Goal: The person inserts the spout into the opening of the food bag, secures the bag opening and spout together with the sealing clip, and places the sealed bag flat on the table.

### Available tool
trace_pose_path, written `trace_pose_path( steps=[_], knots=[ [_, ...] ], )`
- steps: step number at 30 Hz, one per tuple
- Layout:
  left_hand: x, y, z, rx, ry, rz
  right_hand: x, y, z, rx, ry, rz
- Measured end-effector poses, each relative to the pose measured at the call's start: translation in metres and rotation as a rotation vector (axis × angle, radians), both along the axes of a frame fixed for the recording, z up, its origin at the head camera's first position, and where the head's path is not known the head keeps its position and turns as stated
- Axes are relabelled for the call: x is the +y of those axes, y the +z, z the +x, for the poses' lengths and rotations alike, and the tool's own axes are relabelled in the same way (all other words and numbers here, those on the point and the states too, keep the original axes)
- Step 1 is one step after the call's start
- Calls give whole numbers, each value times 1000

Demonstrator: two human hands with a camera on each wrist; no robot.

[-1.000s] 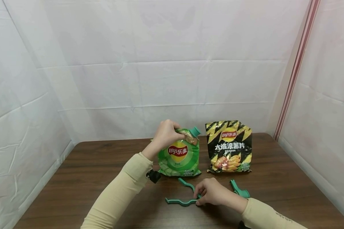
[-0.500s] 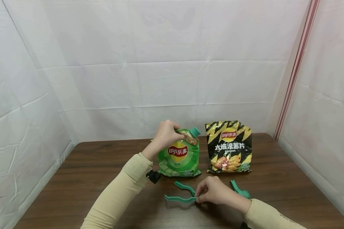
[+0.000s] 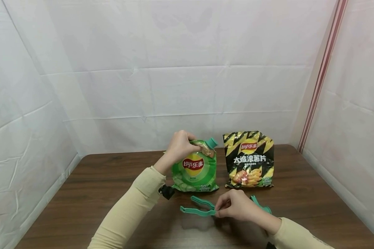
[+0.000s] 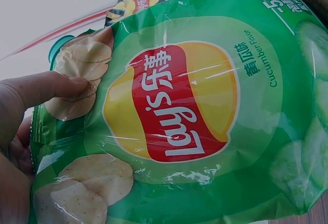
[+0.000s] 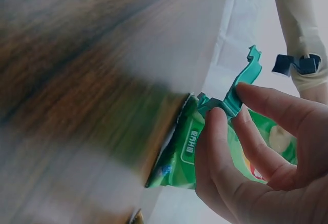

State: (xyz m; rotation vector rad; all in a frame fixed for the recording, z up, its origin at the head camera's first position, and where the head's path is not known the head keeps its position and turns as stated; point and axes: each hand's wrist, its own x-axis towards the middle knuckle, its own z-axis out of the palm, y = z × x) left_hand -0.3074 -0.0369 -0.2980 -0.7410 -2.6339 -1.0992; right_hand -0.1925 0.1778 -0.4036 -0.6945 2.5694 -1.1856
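Note:
My left hand [image 3: 178, 147] pinches the folded top of a green potato chip bag [image 3: 193, 178], which stands upright on the table. In the left wrist view, the thumb presses on the front of the bag [image 4: 256, 126]. A green spout-like cap [image 3: 211, 143] sticks out at the bag's upper right corner. My right hand [image 3: 235, 205] pinches one end of a green bag clip [image 3: 199, 211] in front of the bag. The clip's two arms stand spread apart to the left. In the right wrist view, the clip [image 5: 241, 88] sits between thumb and fingertips.
A black and yellow chip bag [image 3: 248, 160] stands upright to the right of the green one. Behind my right wrist, a second green plastic piece [image 3: 263, 206] lies partly hidden on the brown wooden table [image 3: 112, 186]. White sheeting [image 3: 187, 93] hangs around the back and sides.
My right hand has risen slightly and shifted right, lifting the clip off the table. The clip's arms have come a little closer together. My left hand and both bags stay put.

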Motion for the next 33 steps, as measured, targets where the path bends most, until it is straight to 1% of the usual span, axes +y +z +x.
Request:
trace_pose_path(
  steps=[10, 16, 28, 33],
  knots=[
    [-1, 0, 0, -5, 1, 2, 13, 11, 2, 53, -36, -18],
    [-1, 1, 0, 4, -4, 6, 20, 18, 4, 42, -66, -25],
    [-2, -2, 0, 23, -8, 11, 29, 23, 8, 62, -144, -6],
    [-2, -2, 0, 35, -9, 7, 35, 29, 9, 62, -178, -11]
  ],
)
